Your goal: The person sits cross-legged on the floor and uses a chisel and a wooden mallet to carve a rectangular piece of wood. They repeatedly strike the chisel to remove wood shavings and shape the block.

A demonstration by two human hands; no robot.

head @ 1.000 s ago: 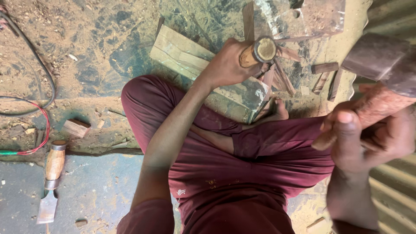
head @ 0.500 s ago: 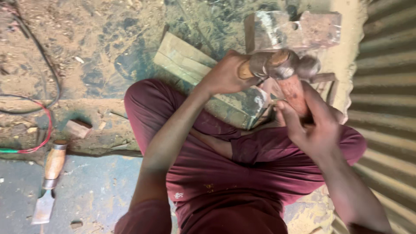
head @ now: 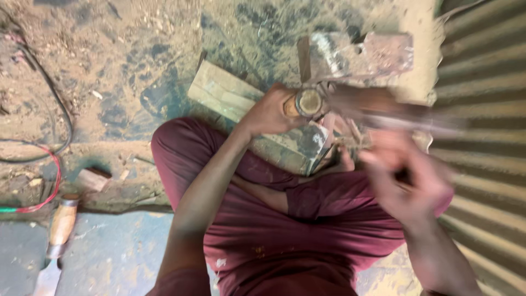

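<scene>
**Chisel upright on the block, mallet blurred beside it**

Above my crossed legs, my left hand [head: 271, 112] is wrapped around a chisel handle [head: 308, 102], which I see end-on, its round butt facing the camera. It stands on a wooden block [head: 290, 148] that rests against my knees.

My right hand [head: 408, 183] sits lower and to the right, smeared by motion. It grips a shaft whose far end I take for a mallet [head: 378, 109]; that blurred head lies just beside the chisel's butt, and I cannot tell whether the two touch.

Behind the block lies a pale plank [head: 222, 93], flat on the dirt floor [head: 126, 60], with a heavier lump of wood or stone [head: 356, 55] beyond the chisel. A corrugated metal sheet [head: 487, 137] closes off the whole right side, close to my right elbow. The left is roomier: bare ground, a small wood offcut [head: 90, 178], a second chisel [head: 57, 241] with a wooden handle lying well apart from my hands, and red and black cables [head: 52, 164] curling near the frame's edge.
</scene>
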